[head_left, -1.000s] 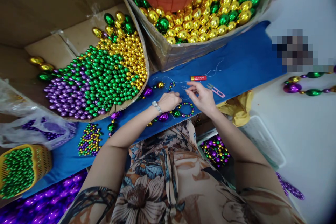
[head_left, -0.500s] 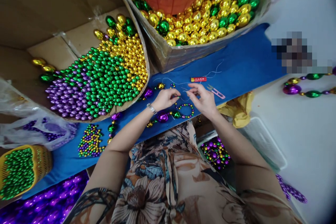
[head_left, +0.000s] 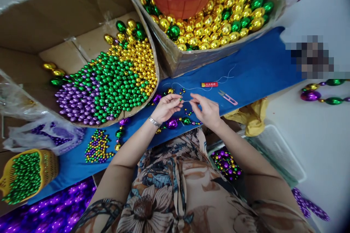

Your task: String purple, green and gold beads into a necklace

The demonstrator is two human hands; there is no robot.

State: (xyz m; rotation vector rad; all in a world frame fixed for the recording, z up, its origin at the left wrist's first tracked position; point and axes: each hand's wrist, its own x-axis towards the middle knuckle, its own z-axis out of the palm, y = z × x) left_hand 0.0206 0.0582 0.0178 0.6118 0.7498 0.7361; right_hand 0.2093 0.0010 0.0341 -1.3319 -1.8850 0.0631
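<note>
Over the blue tabletop (head_left: 257,67), left of the pink thread snips (head_left: 229,98), the left hand (head_left: 166,109) pinches a small green bead (head_left: 181,99) while the right hand's grip (head_left: 207,112) pinches thin white thread (head_left: 186,101) between them, so a loosened hold or tug could drop the bead.

Since half a second ago, turned the left hand (head_left: 167,107), bringing fingertips closer to the right hand (head_left: 209,112), with thread (head_left: 186,101) straightened between; partly covered the bead loop (head_left: 188,112) beneath the right fingers.
</note>
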